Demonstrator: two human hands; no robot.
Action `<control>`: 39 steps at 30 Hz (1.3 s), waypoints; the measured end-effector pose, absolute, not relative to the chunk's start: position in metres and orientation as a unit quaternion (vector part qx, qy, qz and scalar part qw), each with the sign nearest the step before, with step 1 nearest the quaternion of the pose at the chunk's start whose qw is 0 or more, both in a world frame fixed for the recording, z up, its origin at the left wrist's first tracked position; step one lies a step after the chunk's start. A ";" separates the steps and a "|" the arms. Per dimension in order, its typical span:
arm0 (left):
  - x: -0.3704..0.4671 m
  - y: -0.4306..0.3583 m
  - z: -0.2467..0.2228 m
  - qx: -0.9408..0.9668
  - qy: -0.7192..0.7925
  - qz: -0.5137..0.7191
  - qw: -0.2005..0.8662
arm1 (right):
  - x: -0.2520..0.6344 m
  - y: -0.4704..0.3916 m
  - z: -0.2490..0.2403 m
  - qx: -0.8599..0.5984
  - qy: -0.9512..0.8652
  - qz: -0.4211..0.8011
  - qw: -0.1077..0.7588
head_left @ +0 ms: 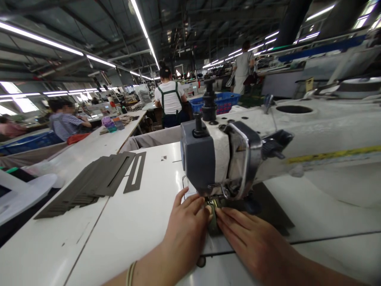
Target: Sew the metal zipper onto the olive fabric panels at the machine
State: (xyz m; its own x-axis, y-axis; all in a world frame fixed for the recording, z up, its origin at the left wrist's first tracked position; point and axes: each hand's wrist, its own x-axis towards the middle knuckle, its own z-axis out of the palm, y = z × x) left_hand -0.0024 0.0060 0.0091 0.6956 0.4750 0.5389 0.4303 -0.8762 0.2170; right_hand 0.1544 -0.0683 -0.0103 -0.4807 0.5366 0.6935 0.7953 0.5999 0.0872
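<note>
A sewing machine [205, 159] with a grey and white head stands in front of me. Under its needle area lies a dark grey-green fabric piece [213, 228], and a wider dark panel [272, 208] spreads out to the right beneath the machine arm. My left hand [187, 224] is curled at the fabric's left side, thumb and fingers closed on it, one finger raised. From the right, my right hand [253, 238] rests with its fingers stretched along the fabric beside the presser foot. The fingertips of both hands are partly hidden near the needle.
A fanned stack of dark panels [98, 178] lies on the white table [143, 230] to the left, beside a slotted panel [135, 174]. Behind the machine is a blue basket [229, 102]. A person in a white shirt [170, 95] sits ahead; other people work farther off.
</note>
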 end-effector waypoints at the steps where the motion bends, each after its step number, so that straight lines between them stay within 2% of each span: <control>1: -0.002 0.007 0.010 0.920 0.249 0.300 0.038 | 0.154 -0.067 -0.008 -0.401 -0.834 -0.203 0.320; 12: -0.013 -0.005 0.009 0.918 0.248 0.297 0.083 | 0.162 -0.072 -0.008 -0.394 -0.844 -0.237 0.277; 21: -0.014 -0.006 0.001 0.936 0.217 0.276 0.027 | 0.165 -0.070 -0.009 -0.393 -0.842 -0.263 0.261; 30: -0.009 0.007 0.001 0.937 0.214 0.275 0.014 | 0.169 -0.058 -0.006 -0.415 -0.836 -0.265 0.244; 39: -0.007 0.011 0.004 0.936 0.215 0.279 0.016 | 0.169 -0.052 -0.008 -0.419 -0.826 -0.270 0.264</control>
State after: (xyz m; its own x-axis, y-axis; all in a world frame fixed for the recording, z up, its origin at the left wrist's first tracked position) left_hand -0.0065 0.0109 0.0040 0.7509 0.4119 0.5162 0.3945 -0.9066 0.1497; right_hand 0.1694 -0.0522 -0.0080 -0.5100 0.5495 0.6618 0.8342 0.5037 0.2246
